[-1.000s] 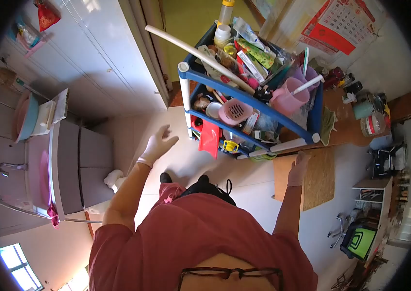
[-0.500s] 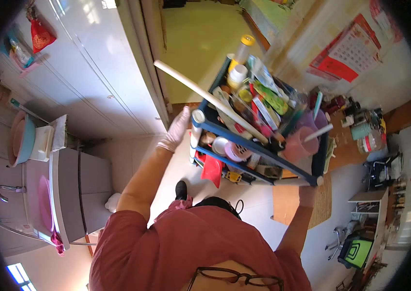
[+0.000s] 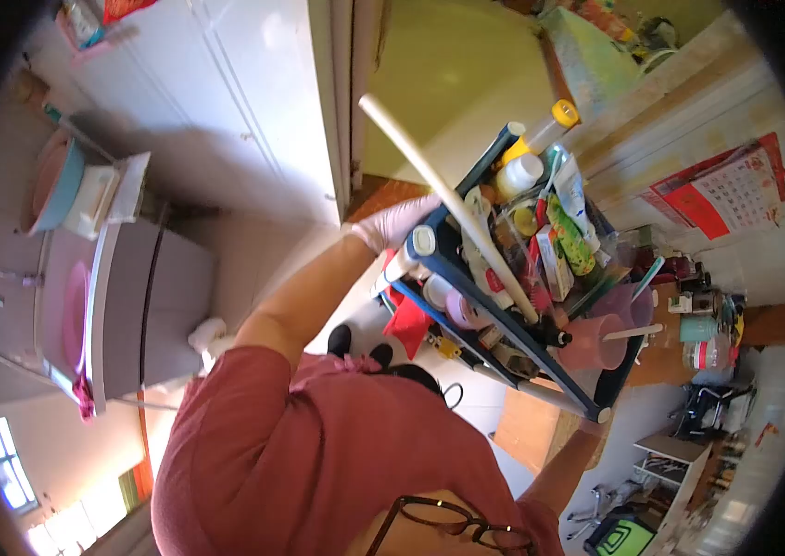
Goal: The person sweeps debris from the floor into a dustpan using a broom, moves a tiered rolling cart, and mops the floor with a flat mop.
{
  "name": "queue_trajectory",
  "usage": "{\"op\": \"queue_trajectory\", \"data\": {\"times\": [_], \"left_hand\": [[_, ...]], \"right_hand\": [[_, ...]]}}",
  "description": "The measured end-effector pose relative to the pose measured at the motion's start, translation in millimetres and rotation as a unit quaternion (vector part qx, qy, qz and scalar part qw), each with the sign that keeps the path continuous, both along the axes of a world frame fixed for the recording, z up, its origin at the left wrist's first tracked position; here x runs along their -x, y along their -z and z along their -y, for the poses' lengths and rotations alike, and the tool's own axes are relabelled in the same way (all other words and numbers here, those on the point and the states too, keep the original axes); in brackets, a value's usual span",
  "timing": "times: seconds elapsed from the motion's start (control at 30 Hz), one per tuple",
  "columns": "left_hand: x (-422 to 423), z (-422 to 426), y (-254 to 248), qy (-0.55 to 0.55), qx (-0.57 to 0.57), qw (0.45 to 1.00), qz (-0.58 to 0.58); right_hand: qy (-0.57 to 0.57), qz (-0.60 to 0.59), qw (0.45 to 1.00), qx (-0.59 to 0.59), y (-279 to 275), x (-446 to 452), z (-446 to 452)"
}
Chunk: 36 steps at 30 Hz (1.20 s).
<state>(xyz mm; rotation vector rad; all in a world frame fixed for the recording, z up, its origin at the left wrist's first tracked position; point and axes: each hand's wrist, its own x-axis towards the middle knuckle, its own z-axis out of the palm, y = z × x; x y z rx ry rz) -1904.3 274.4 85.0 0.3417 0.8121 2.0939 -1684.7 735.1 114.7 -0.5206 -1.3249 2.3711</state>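
By the left hand [image 3: 400, 222], in a pale thin glove, the outer side of a blue-and-white tiered plastic rack [image 3: 485, 310] is touched near its top corner. The fingers are partly hidden behind the frame, so how tightly this grip is closed cannot be told. The right hand [image 3: 596, 424] is seen just beneath the opposite near corner; its fingers are covered, and whether that corner is gripped or only supported cannot be told. With the hands set so far apart, the load is probably balanced across its width.

The rack is held in front of the body, between the arms; whether its base is rested on the floor cannot be seen. Across the top tier a long white tube [image 3: 411, 156] is laid slantwise, jutting past the edge, presumably because it is too long to be fitted inside. A white bottle [image 3: 519, 176] and a green patterned tube [image 3: 570, 236] are packed tightly there, and a thin white stick [image 3: 633, 332] is leaned in a pink cup [image 3: 594, 343]. Farther out, a light-brown wooden board [image 3: 522, 426] is seen beyond the near side, and a grey sink cabinet [image 3: 179, 306] to the left.
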Motion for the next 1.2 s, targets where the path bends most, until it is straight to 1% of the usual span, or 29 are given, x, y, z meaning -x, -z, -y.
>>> {"op": "queue_trajectory", "data": {"times": [0.03, 0.1, 0.13, 0.23, 0.3, 0.33, 0.37, 0.43, 0.47, 0.5, 0.57, 0.6, 0.63, 0.67, 0.7, 0.73, 0.8, 0.83, 0.9, 0.93, 0.97, 1.07, 1.17, 1.2], "left_hand": [[-1, -3, -4, -0.020, 0.019, 1.000, -0.007], [6, -4, 4, -0.027, 0.064, 0.997, -0.019], [5, -3, 6, -0.040, 0.082, 0.990, -0.106], [16, -2, 25, -0.019, 0.067, 0.995, -0.069], [6, -10, 13, -0.068, 0.078, 0.993, -0.051], [4, -5, 10, -0.068, 0.091, 0.987, -0.111], [-1, -4, -5, -0.049, 0.094, 0.994, -0.023], [-2, -7, -6, -0.088, 0.072, 0.988, -0.101], [-1, -9, -4, -0.081, 0.086, 0.989, -0.087], [-3, -10, -8, -0.078, 0.058, 0.993, -0.069], [-1, -11, -3, -0.072, 0.054, 0.995, -0.039], [-9, -4, -17, -0.076, 0.078, 0.993, -0.051], [-12, -2, -26, -0.047, 0.058, 0.997, -0.014], [-13, -7, -22, -0.045, 0.033, 0.998, 0.026], [-17, -10, -29, -0.041, 0.009, 0.997, 0.066], [-21, -2, -36, -0.032, 0.034, 0.998, 0.041], [-25, -8, -33, -0.085, 0.030, 0.996, 0.024], [-27, -3, -31, -0.063, 0.055, 0.996, -0.004], [-26, -5, -23, -0.074, 0.091, 0.993, 0.021], [-30, -5, -20, -0.082, 0.054, 0.995, 0.013], [-36, -6, -24, -0.098, 0.064, 0.993, 0.010], [-49, 3, -28, -0.136, 0.125, 0.982, -0.029], [-60, 7, -38, -0.169, 0.190, 0.965, -0.065], [-61, 7, -26, -0.172, 0.168, 0.970, -0.035]], "right_hand": [[-0.010, 0.002, 1.000, -0.014, -3, 10, -3], [-0.026, 0.007, 0.999, -0.032, -9, 22, -8], [-0.032, 0.010, 0.999, -0.041, -10, 26, -11], [-0.051, 0.026, 0.996, -0.061, -13, 32, -16], [-0.061, 0.036, 0.995, -0.072, -12, 29, -21], [-0.065, 0.041, 0.994, -0.076, -12, 26, -24], [-0.068, 0.048, 0.993, -0.080, -10, 21, -25], [-0.078, 0.060, 0.991, -0.088, -9, 13, -31], [-0.081, 0.064, 0.990, -0.091, -8, 11, -31], [-0.085, 0.065, 0.990, -0.094, -7, 8, -32], [-0.083, 0.069, 0.989, -0.100, -6, 10, -28], [-0.074, 0.074, 0.989, -0.100, -9, 8, -26], [-0.065, 0.079, 0.990, -0.102, -10, 8, -23], [-0.058, 0.085, 0.990, -0.102, -12, 9, -21], [-0.049, 0.089, 0.990, -0.100, -13, 8, -20], [-0.040, 0.097, 0.990, -0.096, -15, 8, -19], [-0.025, 0.111, 0.990, -0.089, -20, 10, -17], [-0.027, 0.116, 0.989, -0.087, -21, 11, -15], [-0.055, 0.108, 0.989, -0.087, -21, 15, -22], [-0.076, 0.100, 0.988, -0.092, -20, 17, -27], [-0.096, 0.089, 0.987, -0.096, -19, 20, -31], [-0.068, 0.096, 0.989, -0.092, -23, 25, -28], [-0.115, 0.103, 0.986, -0.056, -38, 26, -23], [-0.138, 0.089, 0.986, -0.033, -30, 29, -33]]}}
